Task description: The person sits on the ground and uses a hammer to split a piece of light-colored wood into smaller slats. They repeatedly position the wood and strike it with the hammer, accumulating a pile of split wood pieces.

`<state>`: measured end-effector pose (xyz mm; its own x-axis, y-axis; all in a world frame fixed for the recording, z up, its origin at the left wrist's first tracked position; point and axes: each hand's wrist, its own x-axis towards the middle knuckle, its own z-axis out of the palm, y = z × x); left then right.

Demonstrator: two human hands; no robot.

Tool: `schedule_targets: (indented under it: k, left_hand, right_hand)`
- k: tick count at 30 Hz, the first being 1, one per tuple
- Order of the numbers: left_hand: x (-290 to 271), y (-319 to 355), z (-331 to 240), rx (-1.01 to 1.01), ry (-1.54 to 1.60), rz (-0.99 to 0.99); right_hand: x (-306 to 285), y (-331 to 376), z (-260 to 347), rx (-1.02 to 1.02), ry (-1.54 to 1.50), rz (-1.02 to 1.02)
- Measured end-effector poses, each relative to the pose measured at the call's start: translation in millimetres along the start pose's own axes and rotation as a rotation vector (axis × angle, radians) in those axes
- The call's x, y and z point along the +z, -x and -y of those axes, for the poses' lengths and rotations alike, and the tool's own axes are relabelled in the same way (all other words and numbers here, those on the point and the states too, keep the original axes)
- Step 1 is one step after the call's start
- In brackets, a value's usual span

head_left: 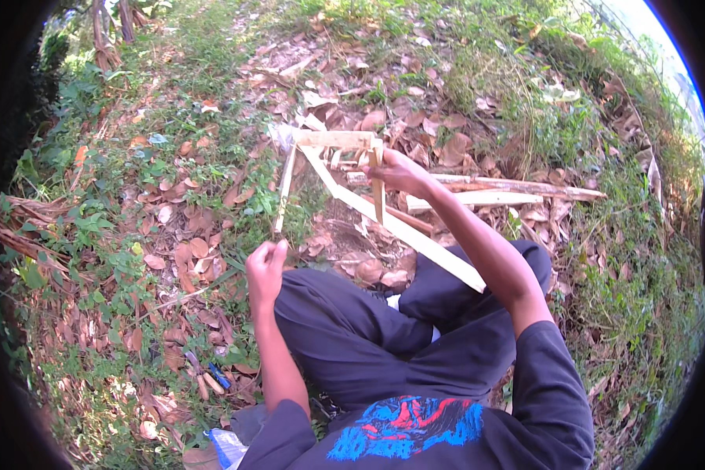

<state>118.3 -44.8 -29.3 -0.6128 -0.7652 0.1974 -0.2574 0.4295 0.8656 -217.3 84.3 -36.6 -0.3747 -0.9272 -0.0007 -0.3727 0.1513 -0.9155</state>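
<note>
A small frame of pale wooden strips [333,139] stands on the leaf litter in front of my crossed legs. My right hand [399,172] is closed around its right-hand upright [379,192]. Just below the free end of the frame's left strip [286,188], my left hand [266,270] is curled closed over my knee; whatever it may hold is hidden. A long pale wooden slat [415,239] slants from the frame down to my right leg.
Several loose wooden sticks [478,199] lie to the right of the frame. Small hand tools [218,376], one with a blue handle, rest among leaves at lower left, near a blue-and-white bag [227,448]. Grass and dry leaves surround me, with dry stalks [31,231] at far left.
</note>
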Motion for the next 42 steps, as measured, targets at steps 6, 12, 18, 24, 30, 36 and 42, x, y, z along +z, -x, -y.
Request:
schedule_targets:
  k: [6, 12, 18, 24, 30, 36, 42]
  left_hand:
    - [21, -27, -43, 0.112, -0.032, 0.014]
    - [0, -24, -29, -0.098, 0.187, 0.038]
    - [58, 55, 23, -0.063, -0.14, 0.117]
    - [80, 50, -15, 0.057, -0.232, 0.104]
    - [84, -3, -26, 0.225, -0.428, 0.078]
    - [83, -60, 3, 0.296, -0.484, 0.355]
    - [93, -80, 20, 0.28, -0.356, 0.496]
  right_hand:
    - [-2, -27, 22, 0.072, -0.147, 0.007]
    - [7, -37, 27, 0.058, -0.373, 0.107]
    - [65, -5, -70, -0.035, -0.433, 0.178]
    - [108, 5, -114, -0.146, -0.103, -0.029]
    - [132, 12, -120, 0.02, 0.06, -0.162]
    - [153, 29, -114, 0.103, -0.16, -0.318]
    - [166, 51, -118, 0.004, -0.209, -0.551]
